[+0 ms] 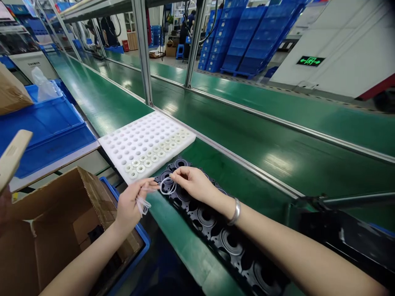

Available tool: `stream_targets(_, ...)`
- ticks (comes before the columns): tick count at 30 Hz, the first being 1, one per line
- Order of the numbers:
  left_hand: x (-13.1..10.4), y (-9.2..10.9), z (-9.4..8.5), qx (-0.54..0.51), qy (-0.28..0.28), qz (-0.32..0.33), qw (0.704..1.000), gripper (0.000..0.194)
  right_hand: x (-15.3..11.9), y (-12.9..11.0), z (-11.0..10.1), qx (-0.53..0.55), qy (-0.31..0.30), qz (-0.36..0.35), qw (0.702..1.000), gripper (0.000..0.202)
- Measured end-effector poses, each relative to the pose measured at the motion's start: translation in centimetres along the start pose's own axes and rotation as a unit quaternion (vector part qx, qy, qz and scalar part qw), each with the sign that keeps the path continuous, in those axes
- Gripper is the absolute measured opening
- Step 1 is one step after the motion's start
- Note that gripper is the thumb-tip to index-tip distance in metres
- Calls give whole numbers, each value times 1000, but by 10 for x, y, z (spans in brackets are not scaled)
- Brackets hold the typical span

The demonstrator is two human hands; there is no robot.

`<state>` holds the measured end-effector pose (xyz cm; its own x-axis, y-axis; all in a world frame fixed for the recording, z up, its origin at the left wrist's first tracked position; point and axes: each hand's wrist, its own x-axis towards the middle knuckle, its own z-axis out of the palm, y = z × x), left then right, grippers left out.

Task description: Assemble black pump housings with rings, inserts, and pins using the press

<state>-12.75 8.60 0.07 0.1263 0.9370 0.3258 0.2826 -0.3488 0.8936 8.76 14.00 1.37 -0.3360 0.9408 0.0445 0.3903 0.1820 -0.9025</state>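
My left hand (132,201) is closed round a bunch of thin white rings (143,204) that hang out below its fingers. Between my two hands is a larger-looking loop of white rings (167,186), pinched on its right by the fingertips of my right hand (189,181); its left edge meets my left fingertips. Both hands are above a row of black round housings (206,216) on the green surface, each with a circular recess. A white foam tray (140,144) stands just beyond, its near rows filled with pale ring-shaped parts (148,163).
An open cardboard box (89,193) in a blue crate is at lower left. Blue bins (40,119) stand left of the belt (101,94). Metal posts (142,53) rise behind the tray. At far left, a beige object (14,158) juts in beside part of another person's hand.
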Motion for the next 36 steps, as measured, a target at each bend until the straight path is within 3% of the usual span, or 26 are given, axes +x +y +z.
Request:
stream_targets(3, 12, -7, 7, -117, 12, -138, 983, 33, 12, 7, 5, -65, 25, -11, 998, 23)
stream_targets(5, 19, -13, 13, -151, 5, -187, 971, 38, 16, 8, 8, -80, 40, -20, 996, 20)
stream_targets(9, 28, -20, 19, -87, -13, -172, 981, 40, 14, 3, 9, -43, 34, -26, 998, 21)
stream_targets(14, 31, -6, 17, -3, -11, -163, 987, 25, 10, -5, 6, 27, 12, -38, 999, 23)
stream_targets(20, 27, 10, 10, -143, -34, -294, 944, 32, 6, -8, 7, 1, 64, -87, 994, 24)
stream_targets(23, 22, 12, 7, -192, -50, -324, 925, 34, 5, -8, 8, -1, 68, -102, 992, 23)
stream_targets(27, 18, 10, -1, -128, -107, -291, 942, 26, 12, -4, 5, -4, 102, -68, 992, 25)
stream_targets(29, 16, 8, -8, -87, -128, -249, 956, 15, 17, 0, 2, -38, 70, -42, 996, 26)
stream_targets(32, 13, 1, -17, -12, -138, -156, 978, 5, 22, 6, 1, -122, 8, -28, 992, 22)
stream_targets(36, 10, -7, -22, 133, -139, 16, 981, 19, 24, 9, 7, -240, 16, -57, 969, 16)
